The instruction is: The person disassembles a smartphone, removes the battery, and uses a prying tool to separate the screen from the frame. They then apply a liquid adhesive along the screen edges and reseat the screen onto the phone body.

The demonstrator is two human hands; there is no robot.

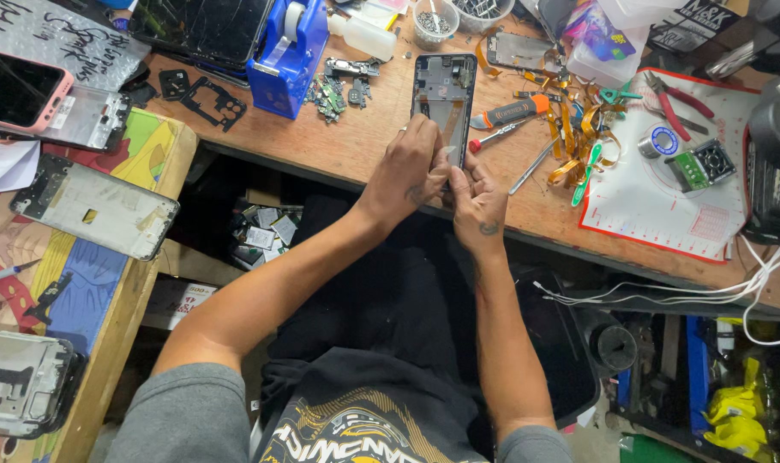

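An opened phone frame (442, 84) with dark edges lies on the wooden workbench (356, 141), its near end under my hands. My left hand (410, 167) grips the frame's lower end from the left, fingers curled over it. Pressed against the same end from the right is my right hand (477, 204), thumb and fingers pinched at the frame's bottom edge. What the fingertips pinch is hidden. An orange-handled screwdriver (512, 111) rests just right of the frame.
A blue tape dispenser (289, 51) stands left of the frame. Orange flex cables (579, 129), red pliers (677, 103) and a solder spool (660, 141) lie on a white mat (664, 206). Phone frames (94, 206) sit on the left side table. White cables (750, 287) hang off the right edge.
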